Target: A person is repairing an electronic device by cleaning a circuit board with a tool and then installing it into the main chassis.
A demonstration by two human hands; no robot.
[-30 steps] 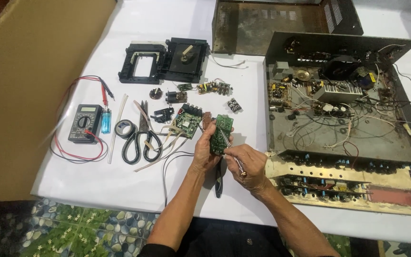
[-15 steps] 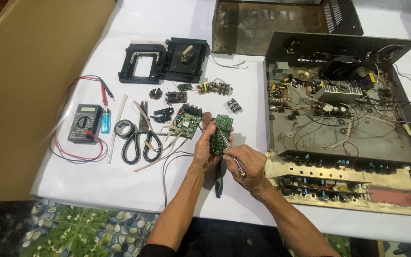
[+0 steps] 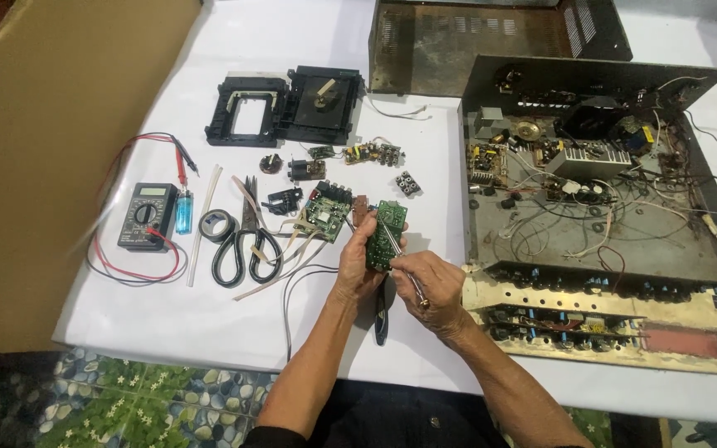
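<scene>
- Left hand [image 3: 357, 267]: I see its grip closed on a small green circuit board [image 3: 386, 236], held upright above the table [image 3: 168, 319]; unchanged.
- Right hand [image 3: 431, 290]: grip pinching a thin metal tool [image 3: 405, 267], tip on the board; no shift.
- Scissors [image 3: 246, 241]: left of both grips, unmoved.
</scene>
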